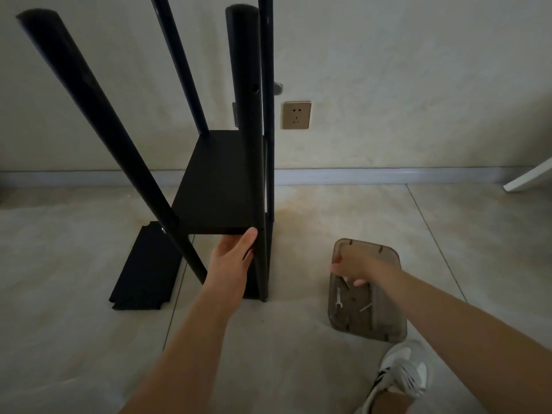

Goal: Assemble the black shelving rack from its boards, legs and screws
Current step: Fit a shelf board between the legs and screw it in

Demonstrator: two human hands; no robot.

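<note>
Your right hand (352, 268) picks blurrily in the screw tray (385, 327), grasp unclear; left hand (236, 252) steadies the fitted board (215, 186); spare board (146, 270) remains.

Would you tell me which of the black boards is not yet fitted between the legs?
The board lying flat on the floor left of the rack; the other board sits between the legs, left hand beneath.
</note>
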